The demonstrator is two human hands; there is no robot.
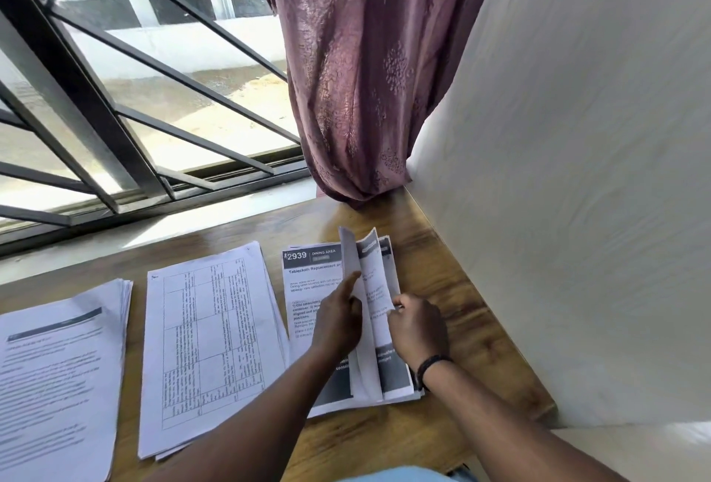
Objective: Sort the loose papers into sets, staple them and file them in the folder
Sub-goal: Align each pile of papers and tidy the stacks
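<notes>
Three paper stacks lie on the wooden table (454,289). The right stack (307,281) has a dark header reading "2939 DINING AREA". My left hand (338,318) rests on this stack, its index finger stretched up against a raised sheet. Two or three sheets (369,289) stand lifted and curled at the stack's right side. My right hand (417,327) pinches their right edge. The middle stack (207,347) shows a printed table. The left stack (57,374) carries text under a dark bar. No stapler or folder is in view.
A white wall (577,212) borders the table on the right. A purple curtain (358,77) hangs down to the table's far corner. Behind the table runs a window sill (173,220) under a barred window. A dark band sits on my right wrist.
</notes>
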